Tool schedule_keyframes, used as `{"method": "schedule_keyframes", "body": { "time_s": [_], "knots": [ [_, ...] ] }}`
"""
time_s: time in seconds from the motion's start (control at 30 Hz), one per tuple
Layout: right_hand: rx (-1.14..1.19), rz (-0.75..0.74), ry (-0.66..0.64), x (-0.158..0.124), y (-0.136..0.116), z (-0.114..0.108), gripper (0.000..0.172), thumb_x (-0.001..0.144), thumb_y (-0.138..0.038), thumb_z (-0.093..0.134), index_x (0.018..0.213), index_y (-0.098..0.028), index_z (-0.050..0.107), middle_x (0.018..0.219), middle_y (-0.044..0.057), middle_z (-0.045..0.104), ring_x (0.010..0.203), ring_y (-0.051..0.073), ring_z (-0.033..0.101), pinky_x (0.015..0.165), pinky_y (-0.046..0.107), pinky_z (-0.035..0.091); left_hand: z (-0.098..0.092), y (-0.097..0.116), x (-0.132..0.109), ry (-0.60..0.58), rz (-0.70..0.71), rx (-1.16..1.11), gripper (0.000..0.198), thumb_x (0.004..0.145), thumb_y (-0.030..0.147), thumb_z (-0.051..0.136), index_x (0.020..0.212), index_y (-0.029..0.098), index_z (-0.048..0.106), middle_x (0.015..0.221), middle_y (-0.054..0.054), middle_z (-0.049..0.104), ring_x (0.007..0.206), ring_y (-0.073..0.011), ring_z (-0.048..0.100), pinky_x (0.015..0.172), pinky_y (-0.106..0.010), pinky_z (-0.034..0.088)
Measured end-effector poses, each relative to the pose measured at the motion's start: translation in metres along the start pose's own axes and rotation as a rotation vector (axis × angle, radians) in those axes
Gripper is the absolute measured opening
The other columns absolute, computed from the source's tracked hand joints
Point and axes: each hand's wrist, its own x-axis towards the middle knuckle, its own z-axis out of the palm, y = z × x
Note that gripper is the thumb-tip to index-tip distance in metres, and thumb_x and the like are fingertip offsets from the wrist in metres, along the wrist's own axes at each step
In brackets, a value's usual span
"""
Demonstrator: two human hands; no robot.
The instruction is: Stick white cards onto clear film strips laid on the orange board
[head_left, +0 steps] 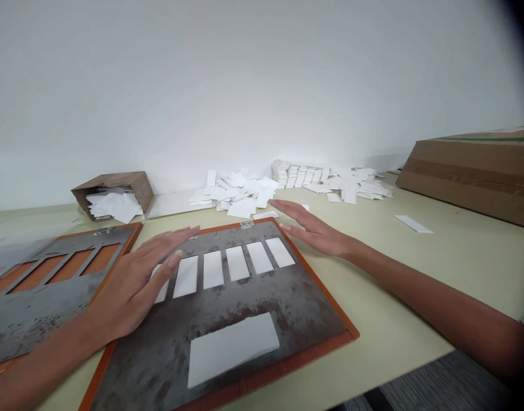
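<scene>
A dark metal plate with a row of rectangular slots (159,354) lies on an orange board in front of me. White cards (213,269) fill its slots, and a larger white sheet (232,348) rests on its lower part. Over the plate's left side is my left hand (146,274), fingers stretched out, partly covering the leftmost card. My right hand (313,228) is at the far right corner of the board, fingers extended, with nothing in it. Whether either hand touches the board I cannot tell.
A second slotted plate (43,308) on an orange board lies at left. Behind are a cardboard box (144,185) of white papers, a loose card pile (242,194), stacked cards (298,173) and another pile (360,185). A large carton (471,177) and single card (413,223) are at right.
</scene>
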Motion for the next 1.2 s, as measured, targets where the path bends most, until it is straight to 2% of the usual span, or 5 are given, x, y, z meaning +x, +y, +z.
{"method": "schedule_keyframes", "body": {
  "time_s": [0.13, 0.33, 0.73, 0.9, 1.2],
  "knots": [
    [-0.068, -0.111, 0.007, -0.001, -0.014, 0.005, 0.065, 0.104, -0.062, 0.03, 0.16, -0.048, 0.0, 0.17, -0.009, 0.0, 0.158, 0.027, -0.001, 0.127, 0.059, 0.004, -0.001, -0.002, 0.001, -0.134, -0.007, 0.076, 0.057, 0.107, 0.052, 0.031, 0.161, 0.042, 0.017, 0.167, 0.008, 0.026, 0.155, -0.0274, 0.023, 0.128, -0.05, 0.019],
    [-0.095, -0.139, -0.471, 0.002, -0.014, 0.013, 0.073, 0.102, -0.063, 0.04, 0.16, -0.046, 0.0, 0.17, -0.009, 0.0, 0.157, 0.03, -0.005, 0.126, 0.063, -0.001, 0.004, -0.017, 0.0, -0.469, 0.047, 0.181, 0.065, 0.106, 0.053, 0.038, 0.16, 0.045, 0.003, 0.168, 0.009, 0.015, 0.156, -0.0278, 0.017, 0.127, -0.052, 0.02],
    [-0.174, -0.234, 0.04, -0.003, -0.034, 0.014, 0.081, 0.105, -0.057, 0.038, 0.157, -0.042, -0.022, 0.167, -0.003, -0.023, 0.156, 0.03, -0.011, 0.126, 0.06, -0.001, 0.001, 0.0, 0.004, -0.161, 0.015, 0.139, 0.07, 0.106, 0.05, 0.036, 0.162, 0.039, -0.005, 0.171, 0.001, -0.001, 0.157, -0.0328, 0.005, 0.124, -0.059, 0.019],
    [-0.128, -0.208, -0.331, -0.001, -0.025, 0.021, 0.077, 0.1, -0.063, 0.046, 0.162, -0.042, 0.003, 0.17, -0.003, 0.004, 0.157, 0.033, 0.002, 0.125, 0.064, -0.004, 0.009, -0.013, 0.002, -0.423, 0.093, 0.2, 0.069, 0.105, 0.051, 0.042, 0.161, 0.042, 0.002, 0.168, 0.002, 0.018, 0.155, -0.0314, 0.018, 0.125, -0.057, 0.022],
    [-0.035, -0.191, -0.359, -0.005, -0.027, 0.015, 0.07, 0.1, -0.059, 0.051, 0.16, -0.042, 0.02, 0.168, -0.003, 0.018, 0.157, 0.03, 0.014, 0.127, 0.062, 0.0, 0.011, -0.012, -0.003, -0.198, -0.2, 0.06, 0.061, 0.105, 0.059, 0.033, 0.161, 0.043, 0.015, 0.17, 0.004, 0.017, 0.156, -0.0305, 0.019, 0.125, -0.056, 0.025]
  ]
}}
